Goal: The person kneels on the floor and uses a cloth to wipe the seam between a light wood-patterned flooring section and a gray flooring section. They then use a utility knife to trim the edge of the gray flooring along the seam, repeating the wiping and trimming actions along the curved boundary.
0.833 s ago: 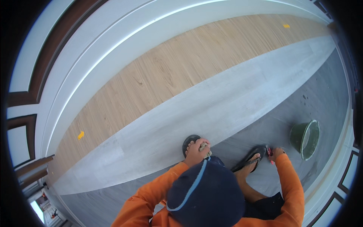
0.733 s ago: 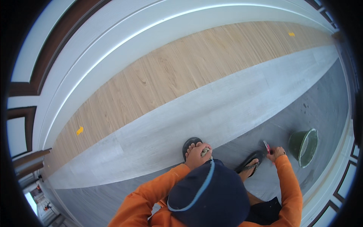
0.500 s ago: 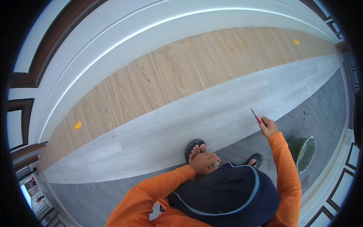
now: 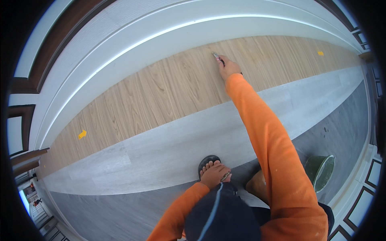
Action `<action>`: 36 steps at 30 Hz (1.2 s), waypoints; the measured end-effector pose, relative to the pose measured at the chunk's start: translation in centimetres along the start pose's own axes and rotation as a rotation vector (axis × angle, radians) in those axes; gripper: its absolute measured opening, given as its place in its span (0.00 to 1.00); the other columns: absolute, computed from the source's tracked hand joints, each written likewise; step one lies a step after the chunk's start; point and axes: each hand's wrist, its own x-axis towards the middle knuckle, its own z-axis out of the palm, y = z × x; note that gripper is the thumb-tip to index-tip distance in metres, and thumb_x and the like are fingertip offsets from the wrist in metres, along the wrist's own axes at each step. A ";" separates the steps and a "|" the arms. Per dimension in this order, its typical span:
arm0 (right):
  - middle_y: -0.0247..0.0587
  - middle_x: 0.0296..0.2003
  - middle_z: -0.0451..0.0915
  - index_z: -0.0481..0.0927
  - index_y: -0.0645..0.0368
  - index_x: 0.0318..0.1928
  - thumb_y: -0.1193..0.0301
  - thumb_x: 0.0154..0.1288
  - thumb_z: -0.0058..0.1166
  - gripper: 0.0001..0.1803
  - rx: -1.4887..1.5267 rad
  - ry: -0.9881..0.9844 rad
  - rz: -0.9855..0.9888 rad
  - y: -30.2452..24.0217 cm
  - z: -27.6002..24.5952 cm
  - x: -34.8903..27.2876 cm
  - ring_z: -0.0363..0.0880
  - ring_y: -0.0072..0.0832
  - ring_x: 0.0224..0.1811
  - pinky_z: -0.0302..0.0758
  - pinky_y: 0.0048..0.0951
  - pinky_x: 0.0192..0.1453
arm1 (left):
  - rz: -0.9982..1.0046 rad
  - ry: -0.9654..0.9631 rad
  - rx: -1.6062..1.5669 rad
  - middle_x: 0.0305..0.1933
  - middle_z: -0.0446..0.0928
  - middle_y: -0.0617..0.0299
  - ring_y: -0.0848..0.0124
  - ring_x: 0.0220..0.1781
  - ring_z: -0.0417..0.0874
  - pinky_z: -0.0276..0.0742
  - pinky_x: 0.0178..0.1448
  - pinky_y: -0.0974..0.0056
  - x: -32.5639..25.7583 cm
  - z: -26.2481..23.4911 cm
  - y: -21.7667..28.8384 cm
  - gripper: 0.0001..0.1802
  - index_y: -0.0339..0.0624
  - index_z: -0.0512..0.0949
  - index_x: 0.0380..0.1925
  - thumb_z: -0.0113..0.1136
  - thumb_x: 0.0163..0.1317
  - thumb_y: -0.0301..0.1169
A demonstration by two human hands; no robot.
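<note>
My right hand (image 4: 228, 68) is stretched far forward at the end of an orange sleeve. It is shut on a small thin knife-like tool (image 4: 217, 58). The tool's tip touches the far edge of the wood-look plank strip (image 4: 161, 92), where it meets the white baseboard (image 4: 132, 48). My left hand (image 4: 217, 176) rests low on my foot, which sits in a dark sandal (image 4: 208, 159) on the light grey plank strip (image 4: 169, 148). Its fingers merge with the toes, so its grip is unclear. My dark cap fills the lower middle.
A green bucket (image 4: 319, 170) stands on the dark grey floor (image 4: 341, 132) to my right. Small yellow tape marks (image 4: 82, 134) lie on the wood-look strip at left and far right. Panelled white trim runs along the right edge.
My right arm has swung up from beside the bucket, across the grey strip, out to the far edge of the wood-look strip, carrying the tool. My left hand stayed on my foot.
</note>
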 end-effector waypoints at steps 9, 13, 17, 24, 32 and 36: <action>0.58 0.39 0.88 0.78 0.37 0.66 0.52 0.81 0.44 0.20 -0.117 -0.063 0.011 0.3 2.7 1.9 0.87 0.60 0.41 0.81 0.60 0.49 | -0.017 0.056 -0.045 0.50 0.86 0.54 0.55 0.62 0.84 0.75 0.69 0.52 -0.1 -1.5 0.5 0.16 0.48 0.85 0.45 0.67 0.63 0.45; 0.58 0.36 0.88 0.77 0.37 0.63 0.51 0.83 0.40 0.19 -0.146 -0.027 -0.018 0.4 3.0 1.7 0.88 0.59 0.39 0.81 0.63 0.46 | -0.029 0.056 -0.085 0.50 0.86 0.54 0.55 0.64 0.83 0.74 0.69 0.52 0.0 -1.8 0.5 0.17 0.48 0.85 0.45 0.68 0.63 0.45; 0.58 0.36 0.88 0.78 0.38 0.63 0.50 0.83 0.39 0.20 -0.164 -0.059 0.059 0.1 3.4 2.4 0.88 0.59 0.39 0.81 0.63 0.45 | -0.075 0.018 -0.085 0.51 0.86 0.55 0.55 0.64 0.83 0.74 0.70 0.52 -0.2 -2.0 0.9 0.17 0.48 0.85 0.45 0.68 0.63 0.45; 0.57 0.38 0.88 0.80 0.39 0.63 0.52 0.83 0.41 0.19 -0.140 -0.030 -0.005 0.1 2.8 2.5 0.87 0.61 0.40 0.81 0.61 0.46 | -0.087 0.029 -0.064 0.52 0.86 0.55 0.55 0.64 0.83 0.74 0.70 0.51 0.1 -2.7 1.5 0.16 0.47 0.85 0.46 0.67 0.64 0.43; 0.56 0.38 0.89 0.78 0.37 0.65 0.52 0.83 0.41 0.19 -0.124 0.016 -0.047 0.8 2.6 2.1 0.87 0.59 0.39 0.82 0.60 0.46 | -0.095 0.043 -0.064 0.50 0.86 0.56 0.54 0.64 0.84 0.74 0.71 0.50 0.1 -2.7 1.7 0.15 0.46 0.85 0.46 0.66 0.66 0.42; 0.56 0.38 0.89 0.77 0.37 0.65 0.52 0.83 0.41 0.19 -0.188 -0.058 -0.035 0.8 2.8 2.7 0.88 0.59 0.40 0.82 0.60 0.45 | -0.126 0.022 -0.120 0.51 0.86 0.55 0.54 0.66 0.83 0.74 0.71 0.50 0.1 -2.8 1.7 0.15 0.46 0.85 0.46 0.66 0.66 0.41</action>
